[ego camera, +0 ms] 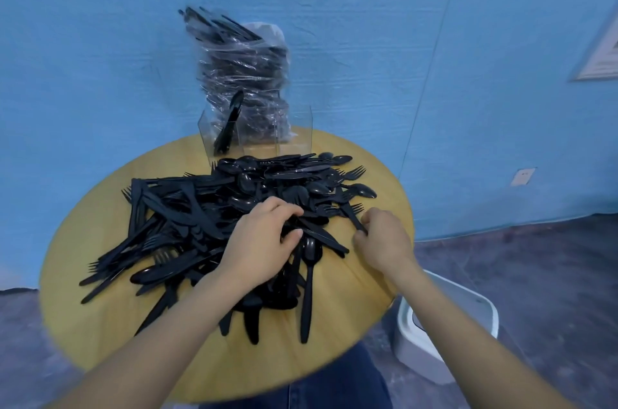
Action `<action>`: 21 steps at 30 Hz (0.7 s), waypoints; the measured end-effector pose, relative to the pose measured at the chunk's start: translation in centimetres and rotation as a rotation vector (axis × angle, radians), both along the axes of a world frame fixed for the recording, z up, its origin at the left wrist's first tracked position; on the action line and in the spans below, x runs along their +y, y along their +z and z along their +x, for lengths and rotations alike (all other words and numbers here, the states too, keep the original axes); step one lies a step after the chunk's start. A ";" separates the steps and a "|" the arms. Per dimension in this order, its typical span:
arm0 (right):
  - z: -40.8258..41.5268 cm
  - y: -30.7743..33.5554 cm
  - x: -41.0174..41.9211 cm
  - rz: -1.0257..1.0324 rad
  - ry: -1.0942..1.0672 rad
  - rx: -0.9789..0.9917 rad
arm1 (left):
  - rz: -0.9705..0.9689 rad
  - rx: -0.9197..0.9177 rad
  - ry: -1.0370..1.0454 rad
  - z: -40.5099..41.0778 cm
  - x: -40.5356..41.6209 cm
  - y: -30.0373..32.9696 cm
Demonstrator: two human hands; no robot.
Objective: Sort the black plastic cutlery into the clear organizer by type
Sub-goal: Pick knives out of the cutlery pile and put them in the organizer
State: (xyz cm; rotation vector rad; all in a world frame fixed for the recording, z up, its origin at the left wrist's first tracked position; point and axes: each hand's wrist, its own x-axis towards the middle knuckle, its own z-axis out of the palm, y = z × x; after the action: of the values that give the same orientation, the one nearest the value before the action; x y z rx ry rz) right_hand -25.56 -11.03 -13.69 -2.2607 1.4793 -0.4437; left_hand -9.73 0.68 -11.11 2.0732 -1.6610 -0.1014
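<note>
Cutlery [214, 208] of black plastic lies in a wide, tangled heap across the round wooden table [334, 358], with forks, knives and spoons mixed together and pointing every way. Behind the table rises a blue wall [100, 40], and a grey floor [535, 274] shows to the right. At the far edge of the table a tall clear bag [247, 74] packed with more black cutlery stands against the wall. Just in front of it sits the clear organizer [291, 131], upright, with a few black pieces [227, 127] leaning in its left compartment; the other compartments look see-through, and their contents cannot be told for sure. A white bin [451, 351] stands on the floor beside the table's right edge. The left hand [264, 241] rests on the near middle of the heap, fingers curled into the pieces, though which piece it grips cannot be told. The right hand [384, 241], just beside the heap's right edge, pinches the handle of a fork [351, 213] whose prongs point away toward the pile.
</note>
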 end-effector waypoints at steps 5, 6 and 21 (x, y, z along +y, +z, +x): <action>-0.4 -0.1 0.1 0.027 -0.049 -0.182 | -0.047 0.019 0.062 0.8 -1.7 0.2; -0.4 -0.3 0.1 0.013 -0.064 -0.212 | -0.059 0.019 0.070 1.1 -2.2 0.2; 0.2 -1.6 0.5 -0.055 -0.149 -0.395 | 0.034 -0.208 0.139 5.4 -12.0 0.4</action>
State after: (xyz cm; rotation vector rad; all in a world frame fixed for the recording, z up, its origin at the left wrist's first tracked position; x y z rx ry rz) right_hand -25.34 -10.56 -15.31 -1.9596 1.4411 -0.9266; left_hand -4.29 -11.36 -10.72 2.2831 -1.6354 0.1377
